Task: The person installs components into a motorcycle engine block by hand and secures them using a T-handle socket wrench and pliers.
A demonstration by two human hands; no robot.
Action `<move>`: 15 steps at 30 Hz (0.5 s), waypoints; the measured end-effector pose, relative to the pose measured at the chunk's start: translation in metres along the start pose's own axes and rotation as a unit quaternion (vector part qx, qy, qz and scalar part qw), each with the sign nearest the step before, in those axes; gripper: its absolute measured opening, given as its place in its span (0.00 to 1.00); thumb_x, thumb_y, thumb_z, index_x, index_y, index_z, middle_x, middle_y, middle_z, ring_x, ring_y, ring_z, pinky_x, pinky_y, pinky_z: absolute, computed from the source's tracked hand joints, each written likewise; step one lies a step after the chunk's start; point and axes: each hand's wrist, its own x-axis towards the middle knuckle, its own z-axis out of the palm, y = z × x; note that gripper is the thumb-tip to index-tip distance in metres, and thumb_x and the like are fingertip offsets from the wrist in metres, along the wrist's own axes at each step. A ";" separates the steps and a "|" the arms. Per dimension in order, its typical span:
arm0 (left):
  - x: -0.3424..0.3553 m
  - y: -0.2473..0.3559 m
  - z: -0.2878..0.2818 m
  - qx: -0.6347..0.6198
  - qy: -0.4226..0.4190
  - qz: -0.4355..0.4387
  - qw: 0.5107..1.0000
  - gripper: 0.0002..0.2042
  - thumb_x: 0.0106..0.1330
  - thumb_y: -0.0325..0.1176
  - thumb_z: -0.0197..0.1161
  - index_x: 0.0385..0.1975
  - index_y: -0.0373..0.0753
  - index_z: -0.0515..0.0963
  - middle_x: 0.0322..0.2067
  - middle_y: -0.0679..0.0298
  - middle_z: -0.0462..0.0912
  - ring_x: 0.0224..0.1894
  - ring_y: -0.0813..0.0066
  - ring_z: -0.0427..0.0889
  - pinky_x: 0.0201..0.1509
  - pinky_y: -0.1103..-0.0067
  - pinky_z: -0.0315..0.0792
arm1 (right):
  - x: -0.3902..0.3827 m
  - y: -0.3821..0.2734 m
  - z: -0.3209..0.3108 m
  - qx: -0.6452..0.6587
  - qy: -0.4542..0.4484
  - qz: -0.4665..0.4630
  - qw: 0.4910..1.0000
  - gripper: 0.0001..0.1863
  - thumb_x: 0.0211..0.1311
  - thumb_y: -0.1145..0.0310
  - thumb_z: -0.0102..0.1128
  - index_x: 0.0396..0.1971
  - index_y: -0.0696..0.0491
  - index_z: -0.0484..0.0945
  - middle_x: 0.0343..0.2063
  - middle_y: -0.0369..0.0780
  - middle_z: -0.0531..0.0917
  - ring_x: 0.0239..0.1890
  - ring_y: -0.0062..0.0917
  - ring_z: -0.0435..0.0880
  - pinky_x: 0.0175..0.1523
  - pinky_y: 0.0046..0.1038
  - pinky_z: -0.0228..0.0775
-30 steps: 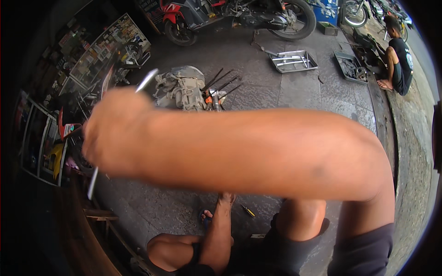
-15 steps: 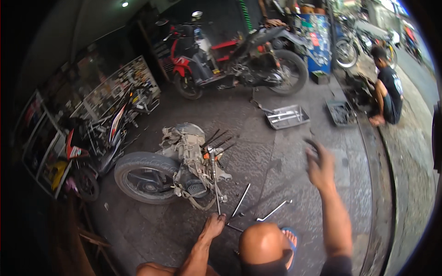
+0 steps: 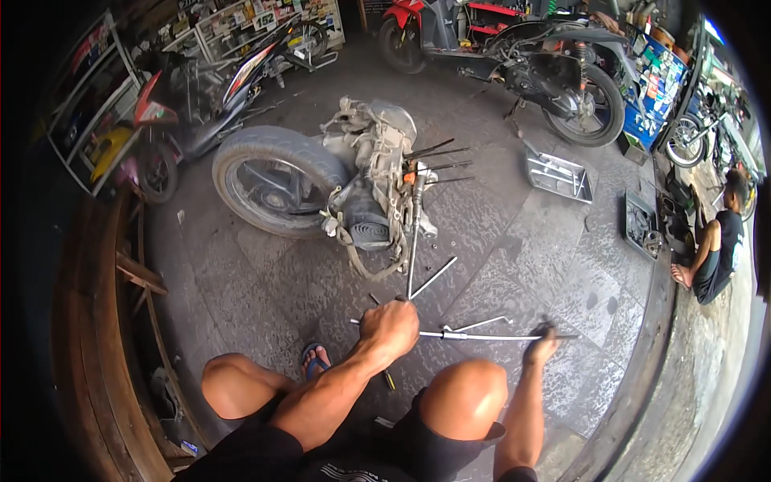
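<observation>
My left hand (image 3: 389, 329) is closed around the near end of a long socket wrench (image 3: 414, 241). The wrench's shaft reaches up to a dirty scooter engine (image 3: 389, 169) with studs sticking out of its side and a rear wheel (image 3: 277, 185) attached. From my left fist a long metal bar (image 3: 482, 336) runs rightward, with a short end showing left of the fist. My right hand (image 3: 544, 344) is closed on the bar's far end, its fingers slightly blurred. How bar and wrench join is hidden inside my left fist.
A steel rod (image 3: 438, 275) and a bent wrench (image 3: 482, 323) lie by my hands. A tool tray (image 3: 562, 178) and a dark parts tray (image 3: 641, 225) rest farther right. A red scooter (image 3: 514, 68) stands behind; a person (image 3: 719, 241) squats at right. A wooden bench (image 3: 96, 337) is at left.
My right hand has come down from the air onto the metal bar and closed. My left hand stays at the wrench's near end, now in a fuller fist. The view has tilted down.
</observation>
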 end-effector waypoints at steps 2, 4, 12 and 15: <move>-0.003 -0.001 0.015 -0.093 0.047 0.000 0.995 0.11 0.61 0.35 0.59 0.28 0.33 0.81 0.28 0.47 0.84 0.34 0.46 0.85 0.39 0.60 0.77 | 0.017 -0.071 0.000 -0.105 -0.054 -0.124 0.985 0.22 0.67 0.59 0.48 0.43 0.64 0.78 0.21 0.27 0.66 0.23 0.13 0.61 0.28 0.17 0.52; -0.001 -0.018 0.043 -0.157 0.085 0.020 0.984 0.13 0.63 0.37 0.58 0.27 0.32 0.80 0.27 0.43 0.82 0.34 0.43 0.83 0.37 0.57 0.75 | 0.012 -0.137 0.034 -0.127 -0.068 -0.189 0.971 0.28 0.69 0.50 0.51 0.46 0.65 0.76 0.22 0.26 0.63 0.24 0.11 0.59 0.28 0.17 0.49; 0.005 -0.019 0.057 -0.370 0.104 0.065 0.921 0.13 0.68 0.36 0.54 0.36 0.29 0.75 0.26 0.43 0.79 0.32 0.44 0.81 0.36 0.60 0.71 | -0.026 -0.321 0.161 -0.290 -0.252 -0.428 0.818 0.32 0.69 0.44 0.48 0.47 0.63 0.77 0.22 0.28 0.66 0.25 0.13 0.61 0.30 0.18 0.50; 0.010 -0.028 0.053 -0.399 0.100 0.073 0.909 0.12 0.69 0.35 0.53 0.37 0.30 0.74 0.25 0.48 0.78 0.29 0.55 0.79 0.36 0.65 0.70 | -0.038 -0.336 0.191 -0.305 -0.266 -0.441 0.801 0.30 0.70 0.47 0.46 0.46 0.63 0.78 0.22 0.29 0.67 0.25 0.13 0.61 0.30 0.18 0.51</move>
